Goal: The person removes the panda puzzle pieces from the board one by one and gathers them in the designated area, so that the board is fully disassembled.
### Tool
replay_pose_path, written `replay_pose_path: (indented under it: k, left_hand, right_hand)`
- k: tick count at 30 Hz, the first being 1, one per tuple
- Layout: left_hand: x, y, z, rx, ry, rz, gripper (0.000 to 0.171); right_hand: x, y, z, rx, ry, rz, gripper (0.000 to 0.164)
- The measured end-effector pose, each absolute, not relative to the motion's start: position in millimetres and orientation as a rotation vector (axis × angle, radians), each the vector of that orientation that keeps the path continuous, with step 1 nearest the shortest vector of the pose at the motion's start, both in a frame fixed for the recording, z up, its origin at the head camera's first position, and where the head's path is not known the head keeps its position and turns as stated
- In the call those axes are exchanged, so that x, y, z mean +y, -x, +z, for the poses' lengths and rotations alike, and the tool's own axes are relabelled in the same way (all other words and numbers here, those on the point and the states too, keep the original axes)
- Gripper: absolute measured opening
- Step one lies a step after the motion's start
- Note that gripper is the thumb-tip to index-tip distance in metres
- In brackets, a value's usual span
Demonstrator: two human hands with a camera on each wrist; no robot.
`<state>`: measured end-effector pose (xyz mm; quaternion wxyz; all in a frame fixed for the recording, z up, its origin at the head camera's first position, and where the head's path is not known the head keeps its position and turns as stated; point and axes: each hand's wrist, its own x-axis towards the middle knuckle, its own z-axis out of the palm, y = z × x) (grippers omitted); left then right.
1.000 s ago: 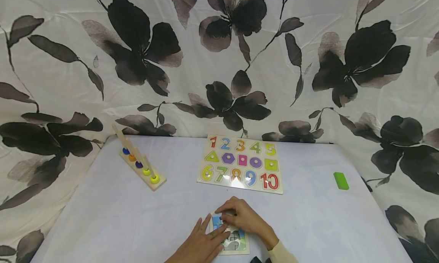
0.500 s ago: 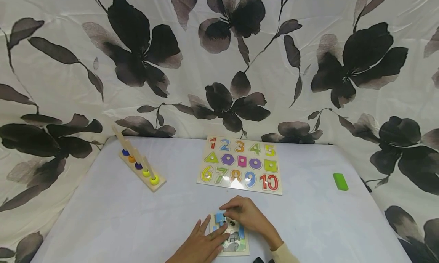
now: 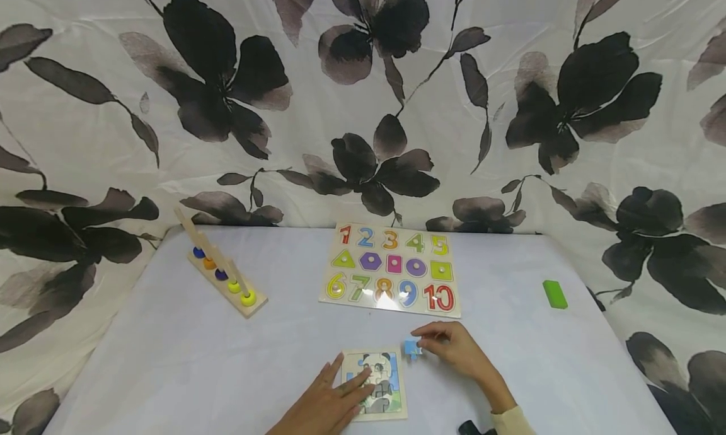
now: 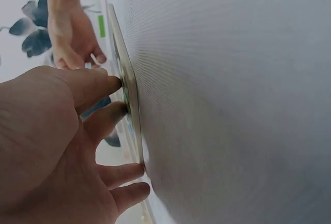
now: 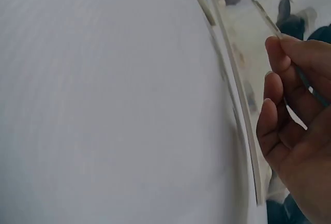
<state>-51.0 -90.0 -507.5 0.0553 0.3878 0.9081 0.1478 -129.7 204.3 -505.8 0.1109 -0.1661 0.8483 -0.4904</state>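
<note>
A small panda jigsaw puzzle (image 3: 404, 391) in a pale wooden frame lies near the front of the table. My left hand (image 3: 324, 402) rests on its left side with fingers spread; in the left wrist view, fingertips touch the frame's edge (image 4: 133, 92). To the right of the puzzle, my right hand (image 3: 460, 353) pinches a light blue jigsaw piece (image 3: 411, 348) between thumb and finger, off the board. The right wrist view shows that thin piece (image 5: 266, 18) edge-on, raised above the table. A gap shows at the upper left of the panda picture.
Behind the puzzle lies a wooden number-and-shape board (image 3: 391, 302). A wooden peg stacker (image 3: 227, 284) with coloured rings stands at the left. A green block (image 3: 554, 294) lies at the right. Floral cloth (image 3: 363, 107) hangs behind the table.
My right hand has lifted the blue jigsaw piece out of the puzzle's upper left and carried it right, past the frame. My left hand has stayed on the puzzle.
</note>
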Motion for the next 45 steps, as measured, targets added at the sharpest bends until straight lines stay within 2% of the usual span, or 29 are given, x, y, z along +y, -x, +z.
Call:
replay_pose_path:
  k: [16,25,33,35,40,42,45]
  left_hand:
    - [-89.8,45.8,-503.1,2.722,-1.262,0.317,0.039]
    - [-86.2,45.6,-498.7,2.619,-1.126,0.493,0.034]
    - [-87.0,46.5,-499.6,2.594,-1.222,0.584,0.032]
    - [-86.8,47.2,-499.6,2.591,-1.250,0.579,0.036]
    - [-86.8,49.0,-498.1,2.550,-1.243,0.557,0.061]
    - [-86.7,50.0,-497.7,2.531,-1.231,0.545,0.066]
    - [-86.6,50.7,-498.3,2.521,-1.226,0.538,0.065]
  right_hand:
    - [224.0,121.7,-516.2,2.449,0.412,-1.460,0.015]
    - [223.6,121.9,-518.3,2.522,0.464,-1.425,0.011]
    - [220.8,122.5,-518.6,2.643,0.477,-1.343,0.013]
    - [220.0,122.8,-518.2,2.659,0.459,-1.325,0.014]
    - [218.6,122.6,-517.8,2.674,0.418,-1.301,0.015]
    - [218.1,122.3,-517.5,2.680,0.409,-1.302,0.014]
    - [217.6,122.3,-517.3,2.690,0.400,-1.304,0.014]
